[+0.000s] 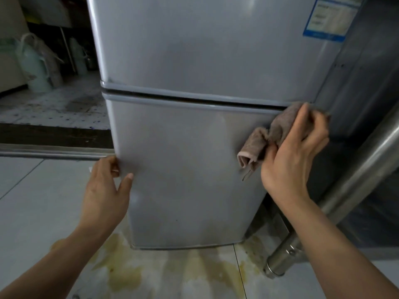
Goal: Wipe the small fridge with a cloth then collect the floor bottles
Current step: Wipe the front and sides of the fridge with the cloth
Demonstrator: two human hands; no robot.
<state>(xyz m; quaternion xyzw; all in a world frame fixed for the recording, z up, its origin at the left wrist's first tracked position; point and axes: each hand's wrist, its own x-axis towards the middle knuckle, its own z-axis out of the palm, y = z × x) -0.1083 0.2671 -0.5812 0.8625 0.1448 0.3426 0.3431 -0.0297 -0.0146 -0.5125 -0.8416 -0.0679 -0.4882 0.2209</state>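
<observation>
right hand (295,154): we gripped the bunched grey-brown cloth (269,139) against the small silver two-door fridge (194,147).
left hand (105,190): our fingers curled round the lower door's left edge.

**Cloth on lower door, right edge**

Right hand (295,152) grips a crumpled grey-brown cloth (265,139) against the upper right corner of the lower door of the small silver two-door fridge (183,169), just below the door seam. Left hand (105,190) grips the lower door's left edge, thumb on its front. Yellowish stain (127,268) on pale tiled floor (32,201). Steel tubular leg (336,195) right of fridge. Blue-bordered sticker (330,18) on upper door.
</observation>
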